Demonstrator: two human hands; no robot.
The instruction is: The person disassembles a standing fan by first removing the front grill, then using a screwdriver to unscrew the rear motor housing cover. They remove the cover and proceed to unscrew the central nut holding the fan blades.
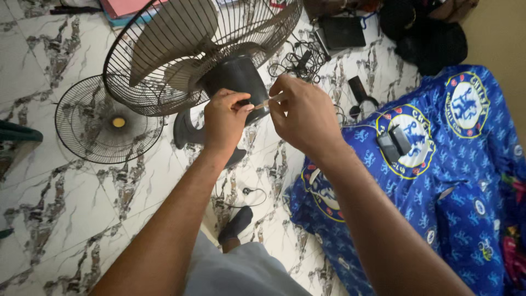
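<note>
The left hand (223,121) is clenched on the black motor housing (236,82) of a fan, at the middle of the view. Its thumb and forefinger pinch at a spot on the housing, but whatever sits under the fingertips is hidden. The right hand (302,114), just at 3 o'clock of the left, grasps a thin pale stick-like tool (267,102) between thumb and fingers. Only a short length of the tool shows; its tip meets the left thumb, and its kind cannot be made out.

The fan lies tilted on the floor. Its rear cage (197,49) with the blades (174,34) inside spreads toward 11 o'clock, and the top of the cage is cut off by the upper edge. The fan's base (189,131) is partly covered by the left wrist. The detached front grille (107,123) lies flat at 9 o'clock on the marble-patterned floor (60,208).

At 3 o'clock a blue printed cloth (449,181) covers a surface, with two small dark objects (394,143) on it that are too small to identify. A tangle of black cables (298,60) lies at 1 o'clock, beside a dark flat device (342,32) and dark bags, all partly cropped. A dark-socked foot (236,223) shows at 6 o'clock.
</note>
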